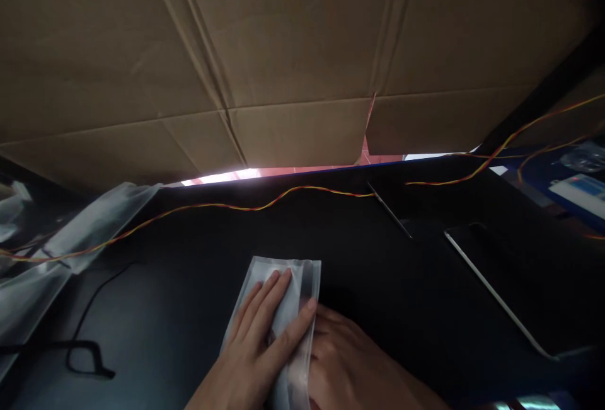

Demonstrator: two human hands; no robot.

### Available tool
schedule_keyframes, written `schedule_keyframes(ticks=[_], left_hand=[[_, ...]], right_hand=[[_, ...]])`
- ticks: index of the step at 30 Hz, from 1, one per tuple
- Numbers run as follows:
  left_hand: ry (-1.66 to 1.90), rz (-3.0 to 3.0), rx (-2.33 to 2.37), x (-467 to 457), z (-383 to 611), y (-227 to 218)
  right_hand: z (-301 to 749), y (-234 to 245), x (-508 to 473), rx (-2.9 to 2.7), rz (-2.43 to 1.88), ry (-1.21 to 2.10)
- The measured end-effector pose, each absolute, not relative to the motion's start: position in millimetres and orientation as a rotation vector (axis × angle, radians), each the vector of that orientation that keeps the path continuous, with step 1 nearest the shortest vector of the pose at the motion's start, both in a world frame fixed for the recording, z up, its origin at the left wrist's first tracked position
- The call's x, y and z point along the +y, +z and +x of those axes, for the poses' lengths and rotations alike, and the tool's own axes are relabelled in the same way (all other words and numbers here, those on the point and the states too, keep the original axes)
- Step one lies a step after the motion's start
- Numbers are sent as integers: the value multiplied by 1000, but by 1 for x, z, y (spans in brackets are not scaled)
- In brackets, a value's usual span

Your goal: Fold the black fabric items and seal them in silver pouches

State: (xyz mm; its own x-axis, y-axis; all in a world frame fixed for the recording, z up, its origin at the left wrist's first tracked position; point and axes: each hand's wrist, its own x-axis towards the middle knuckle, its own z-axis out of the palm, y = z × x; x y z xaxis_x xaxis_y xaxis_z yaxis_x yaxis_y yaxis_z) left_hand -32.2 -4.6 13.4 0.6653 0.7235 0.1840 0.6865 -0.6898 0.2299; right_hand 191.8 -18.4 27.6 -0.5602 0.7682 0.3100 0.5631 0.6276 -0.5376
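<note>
A frosted, whitish plastic pouch (306, 278) lies on the black table in front of me, with a clearer strip along its right side. My left hand (255, 341) rests flat on top of it, fingers stretched out and the thumb reaching to the right edge. Against that same edge my right hand (338, 353) is curled, holding the pouch from the side. Its fingertips are hidden under or behind the plastic. What the pouch contains, if anything, cannot be made out.
Black-framed glasses (89, 359) lie at the left, near more frosted pouches (94, 227). A twisted red-yellow wire (246, 208) crosses the back of the table (189, 284). Two dark flat devices, a nearer one (510, 284) and a farther one (401, 205), lie right. Cardboard (293, 51) stands behind.
</note>
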Motion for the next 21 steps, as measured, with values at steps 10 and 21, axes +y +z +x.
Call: schedule_keyframes(ticks=[10, 21], left_hand=[[353, 2749, 1096, 3, -44, 23], [361, 2876, 1016, 2, -43, 14]], right_hand=[[182, 27, -6, -2397, -866, 904], [228, 38, -9, -2468, -941, 645]])
